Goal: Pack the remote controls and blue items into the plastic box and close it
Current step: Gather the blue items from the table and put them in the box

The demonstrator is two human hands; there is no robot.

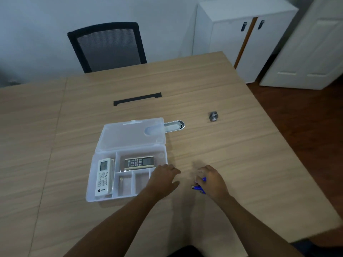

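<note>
Right hand (211, 179) fingers curled over blue items (199, 188) — left hand (163, 178) flat, fingers apart, touching plastic box (104, 198)

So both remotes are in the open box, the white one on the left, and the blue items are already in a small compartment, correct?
Not quite. The head view shows both remotes in the open plastic box, the white remote on the left, but the blue items lie on the table to the right of the box, under the right hand.

Right hand (211, 179) blurred, hiding most of blue items (199, 189); their count and grip unclear
</note>
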